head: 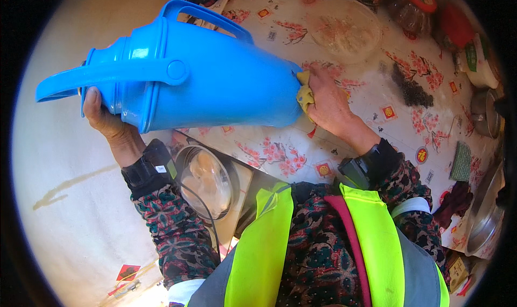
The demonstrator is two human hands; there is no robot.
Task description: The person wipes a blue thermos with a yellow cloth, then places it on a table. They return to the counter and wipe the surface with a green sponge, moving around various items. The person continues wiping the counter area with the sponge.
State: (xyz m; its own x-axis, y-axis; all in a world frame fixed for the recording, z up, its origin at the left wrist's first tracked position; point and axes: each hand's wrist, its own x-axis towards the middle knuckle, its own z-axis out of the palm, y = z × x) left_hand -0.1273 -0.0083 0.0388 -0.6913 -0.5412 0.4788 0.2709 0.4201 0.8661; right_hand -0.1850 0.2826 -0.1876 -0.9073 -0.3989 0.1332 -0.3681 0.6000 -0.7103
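A blue plastic thermos flask point(226, 81) lies on its side in the air before me, its neck to the left and its base to the right. My left hand point(105, 123) grips it at the neck end, with the thumb showing below the carrying handle point(117, 73) and the other fingers hidden behind. A second, fixed handle point(210, 18) runs along the flask's upper side. At the base, my right hand point(328, 99) holds a crumpled yellow cloth point(305, 93) against the blue surface.
A flower-patterned tablecloth point(278, 155) spreads underneath. Lidded jars point(418, 8) stand at the far right, with a metal mug point(483, 113), a green scouring pad point(461, 161) and a large metal basin point(486, 214) along the right edge. A metal bowl point(230, 182) holding a plastic bag sits lower left.
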